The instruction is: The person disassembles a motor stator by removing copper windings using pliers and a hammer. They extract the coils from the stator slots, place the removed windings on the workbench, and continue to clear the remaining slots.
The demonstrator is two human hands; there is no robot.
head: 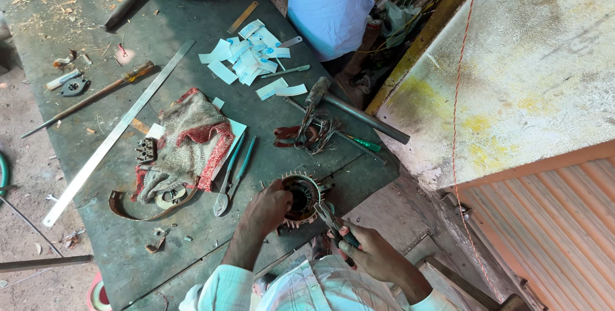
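From where I stand, the person leans over the near edge of the green workbench (192, 16); the left hand (269, 207) is cupped over a round motor stator (301, 197) that sits at that near edge, fingers curled and pressed onto its rim and into its bore, so it cannot roll; the right hand (375, 253) is wrapped tight around the handles of a pair of pliers (334, 222), whose nose reaches to the winding on the stator's right side; whether the tips have actually caught a wire I cannot tell. To my mind this wants a firm hold with the left hand and short, straight pulls with the pliers, close to the slot, so the copper comes away without tearing the thin slot teeth; the stator sits very near the bench edge and could slip off if tugged sideways. Just beside it lie teal-handled pliers (234, 176) and a patterned cloth (186, 141); a hammer (355, 112) and a bundle of stripped wire (311, 133) lie further back; paper slips (246, 58) near another person in a pale shirt (336, 3).
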